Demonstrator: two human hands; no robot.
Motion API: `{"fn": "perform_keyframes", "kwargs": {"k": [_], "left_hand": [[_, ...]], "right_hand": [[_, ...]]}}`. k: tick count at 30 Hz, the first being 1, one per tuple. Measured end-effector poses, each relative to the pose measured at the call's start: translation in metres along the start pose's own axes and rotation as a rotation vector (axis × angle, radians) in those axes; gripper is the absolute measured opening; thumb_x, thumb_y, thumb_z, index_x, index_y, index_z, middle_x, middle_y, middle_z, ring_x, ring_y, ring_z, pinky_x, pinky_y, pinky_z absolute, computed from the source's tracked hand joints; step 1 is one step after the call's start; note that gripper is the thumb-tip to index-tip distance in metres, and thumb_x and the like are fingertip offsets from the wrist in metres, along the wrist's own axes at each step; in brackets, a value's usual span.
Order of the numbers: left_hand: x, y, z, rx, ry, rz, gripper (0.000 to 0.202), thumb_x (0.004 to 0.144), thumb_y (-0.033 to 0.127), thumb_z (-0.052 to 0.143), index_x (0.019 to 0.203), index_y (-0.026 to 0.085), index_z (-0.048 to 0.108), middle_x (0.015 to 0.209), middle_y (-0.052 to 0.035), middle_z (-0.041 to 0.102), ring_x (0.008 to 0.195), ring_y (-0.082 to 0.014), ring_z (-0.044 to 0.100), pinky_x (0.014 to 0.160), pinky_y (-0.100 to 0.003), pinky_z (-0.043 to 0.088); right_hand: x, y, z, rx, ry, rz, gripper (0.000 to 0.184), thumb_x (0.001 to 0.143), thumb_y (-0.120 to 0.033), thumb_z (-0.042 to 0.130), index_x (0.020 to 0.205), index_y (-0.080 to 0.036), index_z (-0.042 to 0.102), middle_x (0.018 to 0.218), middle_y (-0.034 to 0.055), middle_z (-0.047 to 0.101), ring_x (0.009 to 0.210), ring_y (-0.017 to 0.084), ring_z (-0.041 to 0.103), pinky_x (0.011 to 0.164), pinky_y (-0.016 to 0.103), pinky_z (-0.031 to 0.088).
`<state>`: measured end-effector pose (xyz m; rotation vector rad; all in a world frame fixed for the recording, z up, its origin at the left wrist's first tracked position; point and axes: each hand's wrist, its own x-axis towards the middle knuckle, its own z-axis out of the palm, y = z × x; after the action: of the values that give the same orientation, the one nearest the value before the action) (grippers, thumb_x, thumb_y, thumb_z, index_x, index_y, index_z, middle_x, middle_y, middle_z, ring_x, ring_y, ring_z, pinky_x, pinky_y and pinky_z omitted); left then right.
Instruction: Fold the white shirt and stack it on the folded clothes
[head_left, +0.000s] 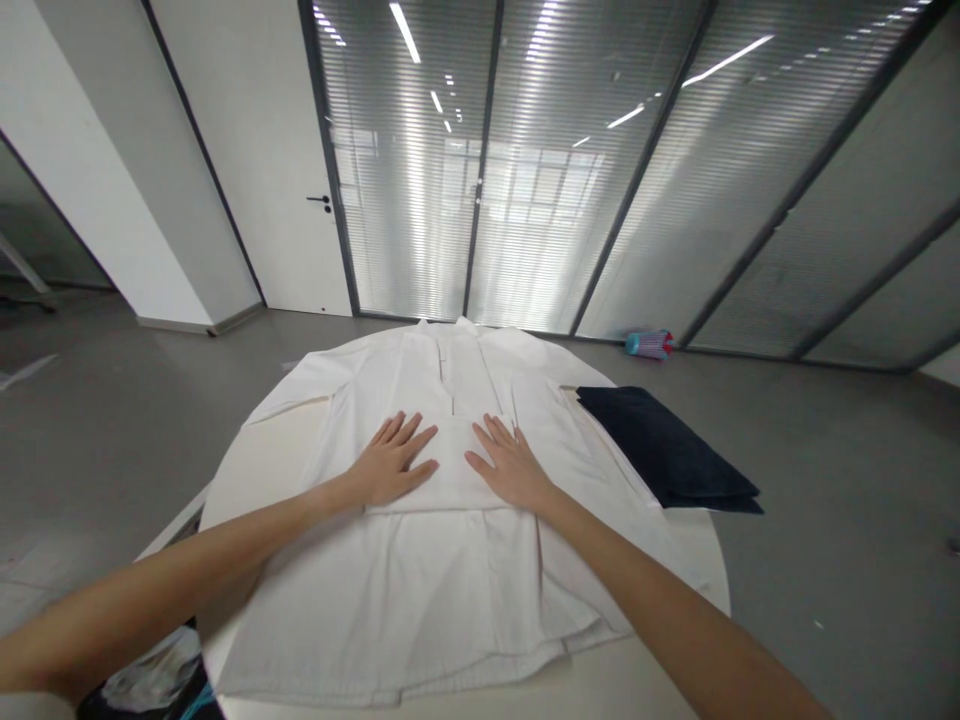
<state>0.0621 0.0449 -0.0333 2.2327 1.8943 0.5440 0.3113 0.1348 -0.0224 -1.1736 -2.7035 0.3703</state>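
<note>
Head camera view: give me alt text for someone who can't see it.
The left hand and right hand lie flat, fingers spread, on a white shirt laid across a round white table. A folded dark cloth lies on the table to the shirt's right.

One white shirt (pixel 420 590), one dark cloth (pixel 667 445)

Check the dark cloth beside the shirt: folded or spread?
Folded: the dark navy cloth lies as a compact rectangle beside the white shirt, stacked layers showing at its near corner.
</note>
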Motion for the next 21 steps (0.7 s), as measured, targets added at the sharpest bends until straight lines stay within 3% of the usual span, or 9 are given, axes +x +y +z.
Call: {"fn": "perform_keyframes", "kwargs": {"k": [4,7,10,12,15,18,21], "left_hand": [[0.002,-0.016,-0.003,-0.116,0.172,-0.061,0.058,0.098,0.054,0.043,0.142,0.018,0.055,0.155,-0.0166,0.043,0.150,-0.0350,0.025,0.121,-0.056,0.019],[0.000,-0.027,-0.008,-0.199,0.313,-0.113,0.047,0.098,0.048,0.047,0.134,0.020,0.059,0.146,-0.0170,0.050,0.144,-0.0328,0.036,0.119,-0.054,0.025],[-0.006,-0.028,-0.017,-0.190,0.396,-0.212,0.046,0.094,0.047,0.054,0.132,0.021,0.060,0.129,-0.0166,0.058,0.120,-0.0306,0.057,0.107,-0.049,0.040],[-0.010,-0.023,-0.025,-0.196,0.337,-0.301,0.053,0.091,0.050,0.058,0.135,0.022,0.056,0.099,-0.0097,0.065,0.088,-0.0246,0.065,0.087,-0.039,0.049],[-0.013,-0.018,-0.037,-0.279,0.166,-0.395,0.059,0.089,0.054,0.059,0.137,0.021,0.052,0.058,0.0035,0.056,0.052,-0.0192,0.055,0.059,-0.028,0.041],[-0.015,-0.017,-0.045,-0.403,-0.006,-0.424,0.063,0.089,0.058,0.057,0.140,0.022,0.049,0.048,0.0058,0.054,0.044,-0.0181,0.052,0.050,-0.025,0.034],[-0.018,-0.018,-0.051,-0.595,-0.218,-0.430,0.078,0.087,0.060,0.058,0.151,0.022,0.034,0.050,0.0065,0.058,0.041,-0.0170,0.054,0.047,-0.024,0.035]], "right_hand": [[0.000,0.016,0.001,0.099,0.158,0.056,0.073,0.101,-0.062,0.029,0.154,-0.013,0.039,0.164,0.0177,0.021,0.153,0.030,0.017,0.121,0.050,0.021],[0.000,0.023,0.000,0.110,0.197,0.081,0.069,0.101,-0.055,0.034,0.152,-0.009,0.040,0.163,0.0202,0.025,0.151,0.031,0.022,0.121,0.047,0.024],[-0.001,0.022,-0.005,0.074,0.219,0.118,0.060,0.101,-0.043,0.035,0.150,-0.009,0.041,0.154,0.0222,0.037,0.143,0.033,0.038,0.115,0.047,0.034],[-0.004,0.019,-0.011,0.044,0.238,0.186,0.056,0.099,-0.038,0.037,0.149,-0.012,0.041,0.142,0.0220,0.048,0.125,0.033,0.055,0.105,0.046,0.043],[-0.007,0.014,-0.025,0.051,0.200,0.303,0.054,0.099,-0.034,0.039,0.149,-0.015,0.039,0.127,0.0196,0.056,0.104,0.030,0.066,0.091,0.041,0.049],[-0.010,0.010,-0.039,0.068,0.046,0.366,0.053,0.101,-0.031,0.038,0.151,-0.014,0.033,0.116,0.0182,0.065,0.103,0.030,0.066,0.087,0.037,0.047],[-0.013,0.004,-0.050,-0.001,-0.111,0.418,0.054,0.104,-0.036,0.034,0.153,-0.015,0.028,0.110,0.0186,0.070,0.101,0.033,0.068,0.083,0.038,0.046]]}}
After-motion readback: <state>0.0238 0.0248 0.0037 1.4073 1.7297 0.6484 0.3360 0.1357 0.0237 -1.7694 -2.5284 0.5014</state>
